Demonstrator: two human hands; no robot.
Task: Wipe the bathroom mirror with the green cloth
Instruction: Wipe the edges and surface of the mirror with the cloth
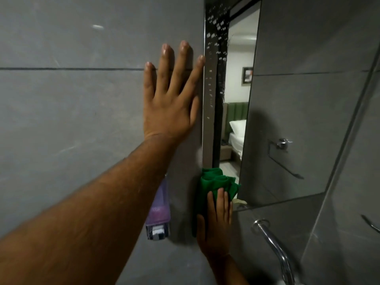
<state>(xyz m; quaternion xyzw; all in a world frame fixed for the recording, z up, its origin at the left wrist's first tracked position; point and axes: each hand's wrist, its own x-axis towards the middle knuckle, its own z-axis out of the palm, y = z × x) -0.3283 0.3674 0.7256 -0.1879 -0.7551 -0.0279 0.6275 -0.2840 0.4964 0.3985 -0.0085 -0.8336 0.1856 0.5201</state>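
The left hand (170,105) lies flat, fingers spread wide, holding nothing, on the smooth grey tiled wall (72,110) just beside the mirror's edge; the right hand (216,227) presses a crumpled, soft green cloth (216,182) against the lower left corner of the tall frameless glass mirror (277,120), whose upper strip is speckled with white droplets; a translucent purple plastic dispenser (159,214) hangs on the wall; a curved chrome tap (273,241) gleams below.
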